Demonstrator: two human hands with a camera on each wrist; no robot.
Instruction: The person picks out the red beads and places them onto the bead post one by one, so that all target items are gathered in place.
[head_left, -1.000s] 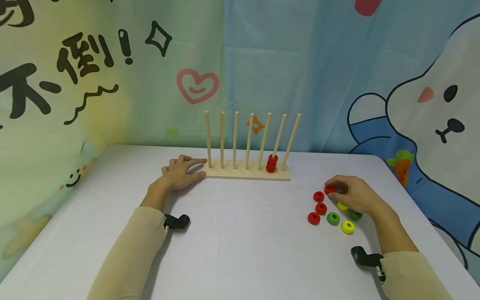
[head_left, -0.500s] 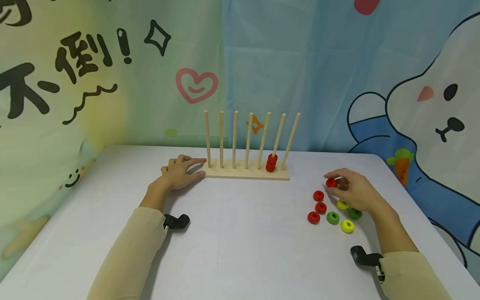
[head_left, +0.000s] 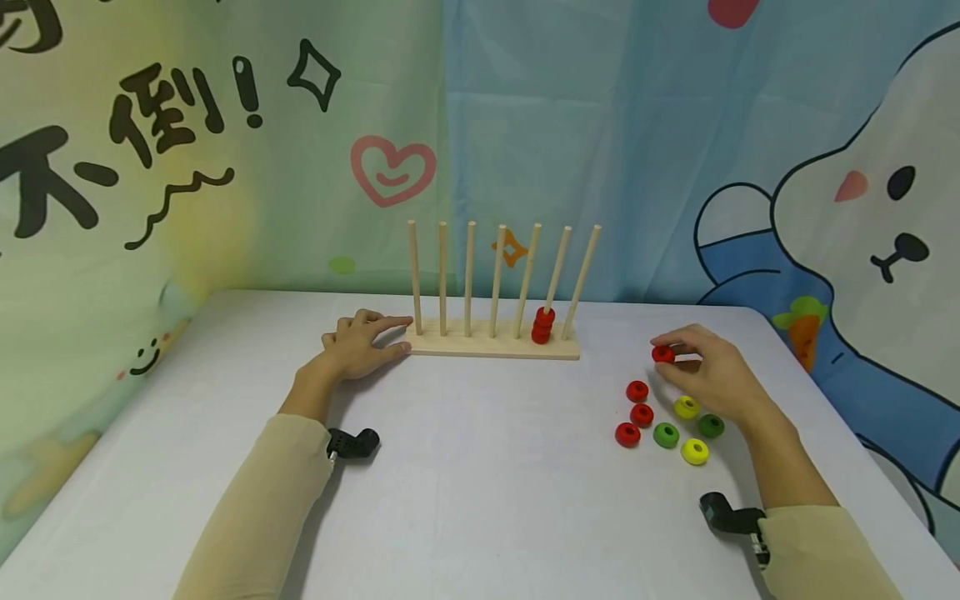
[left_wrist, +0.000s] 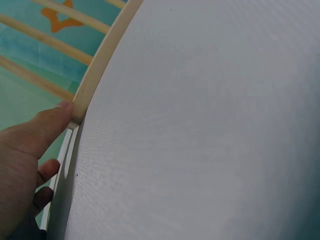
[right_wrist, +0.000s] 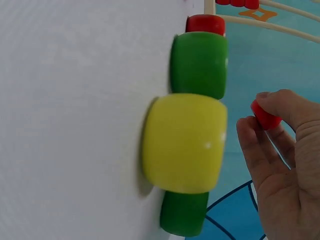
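At the back of the table stands a wooden peg rack [head_left: 487, 343] with several upright pegs. A short stack of red beads [head_left: 543, 326] sits low on its second peg from the right. My left hand [head_left: 362, 343] holds the rack's left end, index fingertip at the back corner and thumb at the front; in the left wrist view the thumb [left_wrist: 52, 122] presses on the base's corner. My right hand [head_left: 708, 372] pinches a red bead [head_left: 663, 354] between thumb and fingers, raised above the table. In the right wrist view the pinched red bead [right_wrist: 265, 116] shows beneath the thumb.
Under and left of my right hand lie loose beads: three red, such as a red bead [head_left: 627, 435], two green, such as a green bead [head_left: 665, 435], and two yellow, such as a yellow bead [head_left: 694, 452]. A printed cloth [head_left: 540, 142] hangs behind the white table [head_left: 480, 483].
My right hand has picked the red bead up off the table and raised it away from the loose beads, toward the back. The left hand and the rack have stayed in place.
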